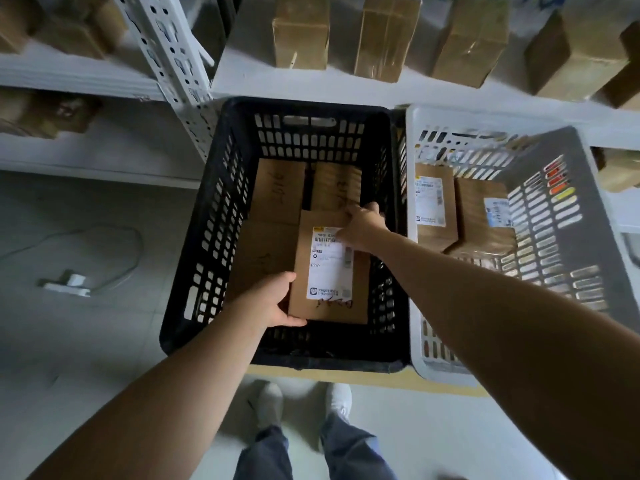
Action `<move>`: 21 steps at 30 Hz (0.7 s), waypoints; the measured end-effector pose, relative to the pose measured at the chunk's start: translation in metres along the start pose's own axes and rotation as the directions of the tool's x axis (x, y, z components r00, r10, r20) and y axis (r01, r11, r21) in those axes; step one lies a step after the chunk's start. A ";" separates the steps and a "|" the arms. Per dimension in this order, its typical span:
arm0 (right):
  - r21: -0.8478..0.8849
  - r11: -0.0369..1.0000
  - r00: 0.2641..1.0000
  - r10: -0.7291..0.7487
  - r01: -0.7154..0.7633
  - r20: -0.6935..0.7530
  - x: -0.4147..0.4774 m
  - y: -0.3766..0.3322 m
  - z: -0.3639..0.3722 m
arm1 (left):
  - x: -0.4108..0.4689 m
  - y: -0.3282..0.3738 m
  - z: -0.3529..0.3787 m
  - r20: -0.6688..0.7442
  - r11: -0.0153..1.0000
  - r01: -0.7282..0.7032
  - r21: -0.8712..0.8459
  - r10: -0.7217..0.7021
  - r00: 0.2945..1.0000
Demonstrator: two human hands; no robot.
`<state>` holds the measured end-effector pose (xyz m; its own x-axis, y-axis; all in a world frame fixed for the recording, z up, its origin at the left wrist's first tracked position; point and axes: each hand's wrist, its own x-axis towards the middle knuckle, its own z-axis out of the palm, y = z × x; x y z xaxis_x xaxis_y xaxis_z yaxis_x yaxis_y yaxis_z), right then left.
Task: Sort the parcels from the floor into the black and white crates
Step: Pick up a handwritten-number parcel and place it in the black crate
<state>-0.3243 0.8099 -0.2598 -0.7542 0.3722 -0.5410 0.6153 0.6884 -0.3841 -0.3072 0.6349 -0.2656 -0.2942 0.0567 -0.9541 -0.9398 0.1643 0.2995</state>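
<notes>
A brown cardboard parcel (325, 271) with a white shipping label faces up inside the black crate (204, 237). My left hand (273, 303) grips its near left corner, thumb on top. My right hand (360, 226) holds its far right corner, fingers over the label. Under and behind it lie other brown parcels (277, 192) with handwriting on them. The white crate (571, 209) stands to the right of the black one and holds two labelled brown parcels (481, 220).
White metal shelving (166, 57) runs behind the crates, loaded with several cardboard boxes (301, 32). A white power adapter with its cable (69, 284) lies on the grey floor to the left. My feet (304, 407) stand just in front of the crates.
</notes>
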 end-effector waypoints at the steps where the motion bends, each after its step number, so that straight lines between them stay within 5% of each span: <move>1: -0.005 1.000 1.000 -0.004 0.004 0.021 0.004 0.003 0.004 | 0.006 0.000 0.001 -0.009 1.000 0.011 0.020 -0.011 1.000; 13: -0.161 0.984 0.987 0.093 -0.071 0.134 0.037 0.020 0.047 | 0.054 -0.009 0.017 -0.025 0.970 0.051 0.236 -0.046 0.999; 18: -0.149 0.987 0.989 0.073 -0.054 0.126 0.039 0.024 0.052 | 0.058 -0.005 0.021 -0.008 0.981 0.019 0.192 -0.018 1.000; 21: 0.009 0.993 0.979 0.115 -0.119 0.165 0.026 0.018 0.048 | 0.058 0.000 0.018 -0.022 0.988 -0.020 0.150 0.023 0.999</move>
<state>-0.3215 0.8014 -0.3166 -0.6297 0.3412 -0.6979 0.7025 0.6335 -0.3242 -0.3208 0.6557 -0.3205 -0.3198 0.0386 -0.9467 -0.8971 0.3090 0.3157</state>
